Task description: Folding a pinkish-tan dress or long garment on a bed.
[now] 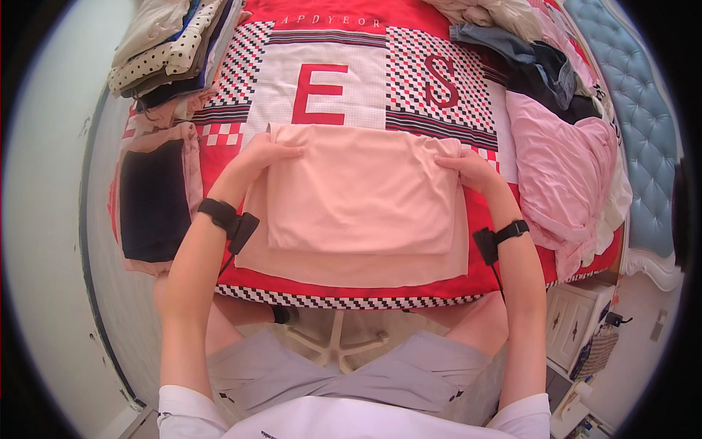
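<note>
- A bed with a red, white and black patterned cover (365, 95) fills the upper and middle frame, a light-blue tufted headboard (643, 124) along its right side.
- At centre, the left hand (261, 156) grips the upper left corner of a smooth peach-pink fabric piece (362, 194), thumb on top; its other fingers are mostly hidden behind the edge.
- The right hand (475, 168) pinches the upper right corner likewise, thumb over the face, fingers largely out of sight.
- The peach-pink fabric piece lies on the cover, near the front edge of the bed, layered, with its lower layer showing below and at both sides. Faint creases run in from the right thumb.
- It looks light, soft and limp, perhaps a little slippery, and not fragile; the two upper corners seem the best hold, with every layer caught between thumb and fingers so none slides.
- Each wrist wears a black strap with a small box.
- Left of centre lies a folded dark and pale-pink garment (155, 197); above it, in the upper left, a tall stack of folded clothes (164, 62).
- At right, a crumpled pink garment (559, 157) sits below a blue denim garment (557, 77).
</note>
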Tool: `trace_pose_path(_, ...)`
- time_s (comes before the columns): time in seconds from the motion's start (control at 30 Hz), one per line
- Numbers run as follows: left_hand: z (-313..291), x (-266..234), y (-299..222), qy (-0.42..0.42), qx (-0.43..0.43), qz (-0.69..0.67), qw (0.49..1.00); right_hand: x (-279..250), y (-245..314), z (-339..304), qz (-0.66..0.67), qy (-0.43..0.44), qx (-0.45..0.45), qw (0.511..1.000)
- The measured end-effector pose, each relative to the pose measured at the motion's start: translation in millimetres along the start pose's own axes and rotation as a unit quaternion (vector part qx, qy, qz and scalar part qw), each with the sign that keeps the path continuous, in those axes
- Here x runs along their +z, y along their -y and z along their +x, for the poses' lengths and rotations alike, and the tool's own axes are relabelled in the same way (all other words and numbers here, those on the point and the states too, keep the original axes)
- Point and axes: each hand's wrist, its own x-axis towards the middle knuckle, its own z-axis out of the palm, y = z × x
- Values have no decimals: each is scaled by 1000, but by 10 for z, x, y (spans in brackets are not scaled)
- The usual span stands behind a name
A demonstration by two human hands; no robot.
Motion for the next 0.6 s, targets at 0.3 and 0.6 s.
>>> trace_pose_path(0.3,126,-1,126,-55,80,-179,979,132,-182,218,230,-77,-157,957)
trace_pose_path(0.6,134,127,-21,-279,137,27,950,338,-72,393,74,-271,-220,934)
